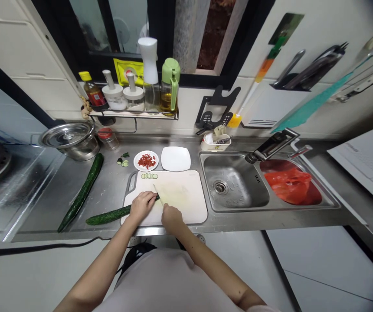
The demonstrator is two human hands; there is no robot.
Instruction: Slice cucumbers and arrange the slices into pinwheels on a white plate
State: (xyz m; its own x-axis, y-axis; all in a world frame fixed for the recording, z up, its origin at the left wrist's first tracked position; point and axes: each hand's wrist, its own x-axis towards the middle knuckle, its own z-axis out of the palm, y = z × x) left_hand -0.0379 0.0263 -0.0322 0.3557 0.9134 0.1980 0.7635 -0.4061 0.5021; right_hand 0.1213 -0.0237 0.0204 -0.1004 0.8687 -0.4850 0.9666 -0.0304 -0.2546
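My left hand [142, 205] is closed over a long green cucumber [108, 216], near its right end, pressing it to the white cutting board [193, 199]. In my right hand [172, 218] is the handle of a knife [158, 193], whose blade points away from me beside the cucumber's cut end. Several thin cucumber slices [149, 176] lie in a row at the board's far left. Beyond the board stand a small plate of chopped red pieces [146, 161] and a white square plate [175, 159].
A second cucumber [82, 190] lies on the steel counter at left, near a lidded pot [72, 138]. Cucumber scraps [123, 161] sit behind the board. At right is a sink [235, 182] with a red plastic bag [289, 184]. Bottles and jars fill a wall rack [134, 113].
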